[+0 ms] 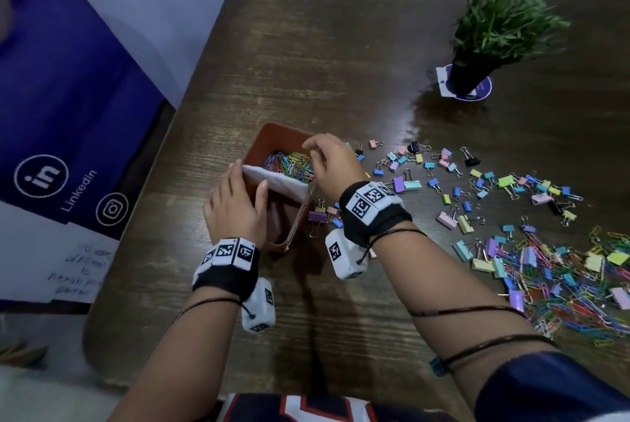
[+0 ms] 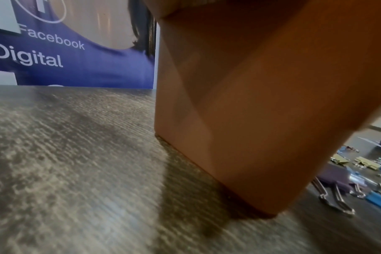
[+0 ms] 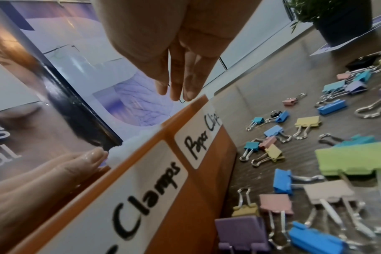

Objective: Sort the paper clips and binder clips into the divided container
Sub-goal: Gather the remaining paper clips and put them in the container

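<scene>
An orange-brown divided container stands mid-table, split by a white divider. Its far compartment holds a heap of coloured paper clips; the near one looks dark and bare. My left hand holds the container's left wall, thumb inside and fingers outside, its fingers touching the divider. My right hand hovers over the far compartment, its fingers hanging straight with nothing between them. The right wall carries the labels "Clamps" and "Paper Clips".
Pastel binder clips lie scattered right of the container, some right beside its wall. A mixed pile of paper clips and binder clips sits at the right edge. A potted plant stands at the back right. A blue banner borders the table's left edge.
</scene>
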Motion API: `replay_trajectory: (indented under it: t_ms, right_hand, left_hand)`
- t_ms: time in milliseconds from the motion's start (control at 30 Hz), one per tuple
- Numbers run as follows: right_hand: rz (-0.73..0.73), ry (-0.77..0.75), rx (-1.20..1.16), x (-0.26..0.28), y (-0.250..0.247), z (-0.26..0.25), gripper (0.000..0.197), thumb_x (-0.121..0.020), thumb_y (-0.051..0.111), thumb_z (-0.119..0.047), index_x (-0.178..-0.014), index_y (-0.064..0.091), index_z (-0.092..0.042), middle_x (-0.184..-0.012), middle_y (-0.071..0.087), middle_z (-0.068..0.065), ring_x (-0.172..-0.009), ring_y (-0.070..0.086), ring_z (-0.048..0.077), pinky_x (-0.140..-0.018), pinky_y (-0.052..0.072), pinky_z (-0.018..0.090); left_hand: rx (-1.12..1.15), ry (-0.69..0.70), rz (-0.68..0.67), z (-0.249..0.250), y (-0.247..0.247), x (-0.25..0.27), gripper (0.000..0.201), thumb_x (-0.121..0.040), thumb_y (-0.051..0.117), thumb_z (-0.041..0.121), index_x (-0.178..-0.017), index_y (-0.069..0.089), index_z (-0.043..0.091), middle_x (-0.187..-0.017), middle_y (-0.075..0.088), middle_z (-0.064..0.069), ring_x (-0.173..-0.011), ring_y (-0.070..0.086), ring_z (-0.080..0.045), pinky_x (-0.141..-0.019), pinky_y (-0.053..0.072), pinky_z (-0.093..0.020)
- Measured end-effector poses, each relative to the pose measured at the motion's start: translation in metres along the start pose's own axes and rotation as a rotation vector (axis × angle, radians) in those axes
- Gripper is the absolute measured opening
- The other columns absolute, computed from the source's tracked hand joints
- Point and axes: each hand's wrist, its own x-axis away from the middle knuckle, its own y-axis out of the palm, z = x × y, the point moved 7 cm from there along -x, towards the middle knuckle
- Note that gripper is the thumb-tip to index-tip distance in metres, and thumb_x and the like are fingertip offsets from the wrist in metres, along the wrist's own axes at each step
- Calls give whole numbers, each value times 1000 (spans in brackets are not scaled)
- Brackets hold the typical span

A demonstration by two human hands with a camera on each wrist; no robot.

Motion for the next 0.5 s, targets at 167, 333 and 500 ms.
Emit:
replay_trajectory:
  t_ms: [167,333,500]
  right_hand:
    - [78,-46,-3,11,-33,12,19,-89,49,-4,-95,64,-12,-96,60,-1,-81,56,13,-75,46,26]
    - [105,-27,11,21,-72,30,18,-90,48,-4,-93,64,-11,-95,61,1,-82,57,15,-76,49,32]
    - [151,1,12,44,-119,59,18,-88,49,-3,-91,65,-11,-95,62,1,-85,58,15,-78,49,32]
  left_hand:
    - [-48,-23,-27,5,-2,-2,63,-97,36,52,-150,25,19,-154,31,-3,-143,24,-25,-115,10,-53]
    - [-29,58,-35,56,-9,-1,60,-98,35,51,-148,28,20,-155,27,-2,-146,14,-23,-116,0,-54]
    - [36,239,-71,145,7,9,46,-96,43,45,-136,47,22,-150,35,1,-145,15,-21,-117,2,-46]
